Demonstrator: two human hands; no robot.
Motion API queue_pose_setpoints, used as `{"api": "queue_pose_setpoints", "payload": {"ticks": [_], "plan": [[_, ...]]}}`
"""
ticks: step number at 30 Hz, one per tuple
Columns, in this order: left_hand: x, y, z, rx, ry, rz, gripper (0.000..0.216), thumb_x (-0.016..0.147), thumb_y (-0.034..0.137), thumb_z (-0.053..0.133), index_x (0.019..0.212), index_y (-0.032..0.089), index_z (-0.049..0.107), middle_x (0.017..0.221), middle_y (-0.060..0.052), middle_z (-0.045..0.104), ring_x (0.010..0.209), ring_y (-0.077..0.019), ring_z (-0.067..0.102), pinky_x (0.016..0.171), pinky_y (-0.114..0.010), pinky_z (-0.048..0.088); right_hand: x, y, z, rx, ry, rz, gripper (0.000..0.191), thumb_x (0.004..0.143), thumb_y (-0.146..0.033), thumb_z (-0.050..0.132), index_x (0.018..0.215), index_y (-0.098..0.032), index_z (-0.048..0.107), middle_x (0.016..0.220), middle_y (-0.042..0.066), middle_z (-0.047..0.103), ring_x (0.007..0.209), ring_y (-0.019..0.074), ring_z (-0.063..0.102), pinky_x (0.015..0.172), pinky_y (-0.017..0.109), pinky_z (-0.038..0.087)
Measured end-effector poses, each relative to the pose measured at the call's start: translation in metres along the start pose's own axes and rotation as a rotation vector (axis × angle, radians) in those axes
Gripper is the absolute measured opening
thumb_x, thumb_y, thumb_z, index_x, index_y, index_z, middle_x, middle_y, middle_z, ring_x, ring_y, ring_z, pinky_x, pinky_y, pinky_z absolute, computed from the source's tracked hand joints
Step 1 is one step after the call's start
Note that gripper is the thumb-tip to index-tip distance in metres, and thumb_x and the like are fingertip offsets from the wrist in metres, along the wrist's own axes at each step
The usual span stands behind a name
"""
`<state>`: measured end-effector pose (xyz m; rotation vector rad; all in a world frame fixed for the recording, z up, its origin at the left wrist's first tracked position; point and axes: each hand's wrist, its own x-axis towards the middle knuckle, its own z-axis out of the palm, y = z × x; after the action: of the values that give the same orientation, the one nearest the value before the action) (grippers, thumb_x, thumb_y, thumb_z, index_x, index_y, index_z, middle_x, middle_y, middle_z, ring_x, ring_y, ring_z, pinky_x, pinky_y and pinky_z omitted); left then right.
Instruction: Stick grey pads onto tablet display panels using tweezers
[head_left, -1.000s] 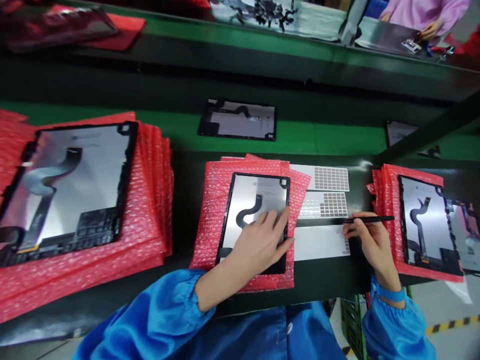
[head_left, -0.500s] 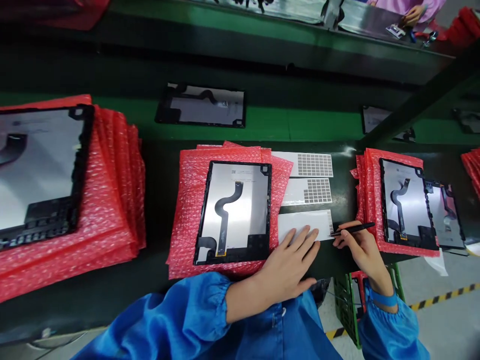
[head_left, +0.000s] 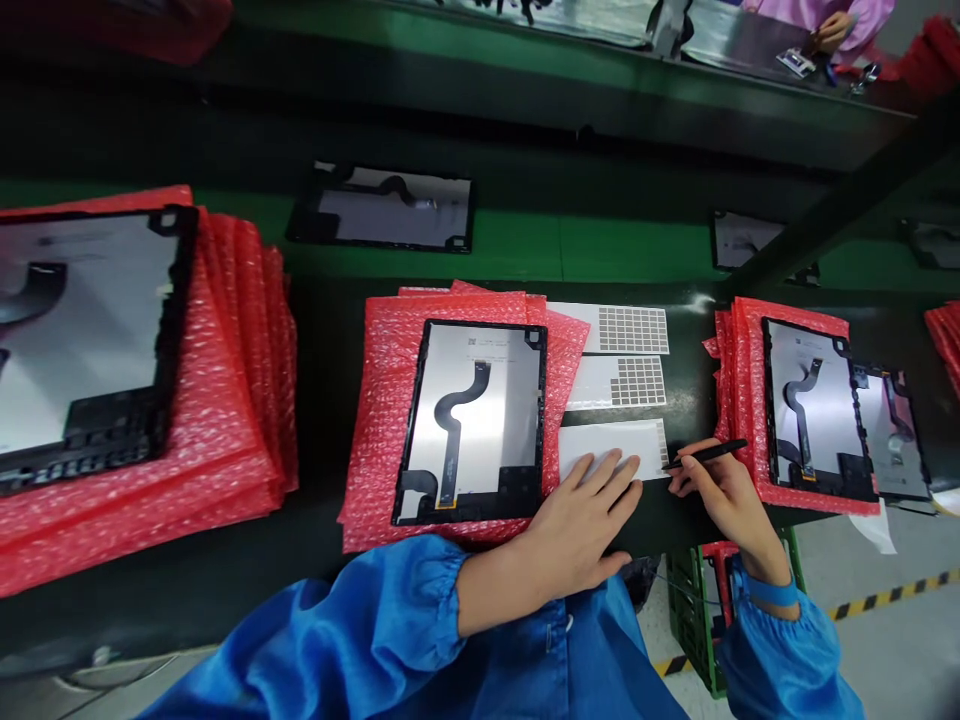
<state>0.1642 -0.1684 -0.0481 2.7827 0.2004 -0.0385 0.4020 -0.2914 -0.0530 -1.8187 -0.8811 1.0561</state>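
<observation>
Along the near side of the dark bench (head_left: 322, 440), the lowest white label sheet (head_left: 596, 438) lies under the fingertips of our left hand (head_left: 581, 532) and just left of our right hand (head_left: 724, 497). Left fingers: open, extended, slightly spread, tips resting flat on the sheet. Right fingers: closed in a pinch on a slim black tool (head_left: 718, 449), its tip at the sheet's right end, by a column of small squares (head_left: 661, 440); whether it touches, we cannot tell. Farther up we count two more label sheets (head_left: 638, 382), gridded at right. Left of these we note a tablet screen panel (head_left: 510, 410), ribbon cable (head_left: 450, 440) uppermost, on red bubble wrap (head_left: 386, 390).
</observation>
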Motion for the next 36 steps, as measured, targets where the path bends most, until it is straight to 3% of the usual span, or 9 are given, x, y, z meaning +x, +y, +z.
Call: {"api": "queue_pose_setpoints", "payload": {"ticks": [5, 11, 17, 20, 23, 27, 29, 32, 36], "plan": [[0.006, -0.001, -0.003, 0.011, 0.018, 0.019, 0.079, 0.094, 0.065, 0.063, 0.15, 0.009, 0.056, 0.168, -0.02, 0.043, 0.15, -0.0416, 0.042, 0.118, -0.055, 0.036, -0.003, -0.009, 0.0, 0.158, 0.049, -0.006, 0.027, 0.1, -0.049, 0.072, 0.104, -0.023, 0.069, 0.08, 0.004, 0.077, 0.068, 0.0204, 0.077, 0.066, 0.033, 0.066], [0.006, -0.005, -0.003, -0.041, 0.086, 0.06, 0.08, 0.092, 0.066, 0.066, 0.144, 0.006, 0.059, 0.165, -0.021, 0.046, 0.148, -0.0408, 0.044, 0.117, -0.052, 0.039, -0.003, -0.036, 0.006, 0.159, 0.143, -0.055, 0.021, 0.101, -0.045, 0.072, 0.105, -0.025, 0.071, 0.083, 0.005, 0.079, 0.068, 0.0223, 0.078, 0.066, 0.036, 0.067], [-0.043, -0.032, -0.051, -0.124, 0.275, 0.063, 0.052, 0.104, 0.053, 0.055, 0.135, 0.012, 0.064, 0.159, -0.016, 0.053, 0.147, -0.032, 0.049, 0.123, -0.043, 0.04, 0.025, -0.045, 0.017, -0.003, 0.118, -0.099, 0.028, 0.097, -0.049, 0.076, 0.107, -0.023, 0.072, 0.081, 0.007, 0.08, 0.066, 0.0233, 0.078, 0.062, 0.033, 0.066], [-0.07, -0.061, -0.08, -0.159, 0.374, -0.141, 0.05, 0.104, 0.05, 0.057, 0.135, 0.011, 0.063, 0.152, -0.018, 0.057, 0.142, -0.0346, 0.054, 0.12, -0.046, 0.046, 0.051, -0.055, 0.038, -0.009, 0.084, -0.162, 0.029, 0.099, -0.049, 0.074, 0.106, -0.021, 0.071, 0.077, 0.007, 0.079, 0.066, 0.0242, 0.078, 0.06, 0.033, 0.066], [-0.09, -0.081, -0.095, -0.156, 0.429, -0.367, 0.046, 0.102, 0.04, 0.063, 0.136, 0.009, 0.061, 0.142, -0.021, 0.063, 0.135, -0.0368, 0.059, 0.111, -0.051, 0.055, 0.081, -0.08, 0.071, 0.013, 0.031, -0.244, 0.028, 0.1, -0.048, 0.072, 0.107, -0.021, 0.07, 0.071, 0.006, 0.078, 0.066, 0.0237, 0.078, 0.062, 0.033, 0.066], [-0.112, -0.079, -0.103, -0.192, 0.427, -0.341, 0.033, 0.102, 0.036, 0.063, 0.127, 0.015, 0.066, 0.127, -0.014, 0.07, 0.121, -0.0312, 0.067, 0.104, -0.049, 0.06, 0.11, -0.114, 0.11, 0.031, -0.084, -0.324, 0.027, 0.101, -0.048, 0.072, 0.109, -0.022, 0.07, 0.076, 0.006, 0.079, 0.063, 0.0214, 0.076, 0.06, 0.033, 0.066], [-0.118, -0.084, -0.12, -0.202, 0.437, -0.306, 0.027, 0.104, 0.035, 0.059, 0.121, 0.017, 0.069, 0.12, -0.012, 0.073, 0.112, -0.0278, 0.07, 0.097, -0.045, 0.063, 0.119, -0.12, 0.122, 0.053, -0.098, -0.358, 0.027, 0.101, -0.047, 0.072, 0.11, -0.022, 0.07, 0.077, 0.005, 0.079, 0.065, 0.0209, 0.076, 0.062, 0.033, 0.066], [-0.114, -0.132, -0.169, -0.211, 0.426, -0.435, 0.028, 0.106, 0.034, 0.052, 0.108, 0.018, 0.075, 0.104, -0.01, 0.076, 0.095, -0.0236, 0.072, 0.085, -0.039, 0.061, 0.126, -0.115, 0.134, 0.128, -0.081, -0.365, 0.027, 0.101, -0.047, 0.071, 0.11, -0.022, 0.069, 0.075, 0.004, 0.078, 0.064, 0.0209, 0.076, 0.06, 0.032, 0.065], [-0.099, -0.252, -0.243, -0.167, 0.409, -1.021, 0.017, 0.097, 0.026, 0.067, 0.091, 0.014, 0.077, 0.094, -0.011, 0.077, 0.102, -0.0266, 0.073, 0.098, -0.039, 0.054, 0.126, -0.099, 0.142, 0.171, -0.038, -0.354, 0.029, 0.1, -0.048, 0.072, 0.108, -0.021, 0.07, 0.078, 0.006, 0.079, 0.064, 0.0215, 0.076, 0.062, 0.034, 0.065]]}}
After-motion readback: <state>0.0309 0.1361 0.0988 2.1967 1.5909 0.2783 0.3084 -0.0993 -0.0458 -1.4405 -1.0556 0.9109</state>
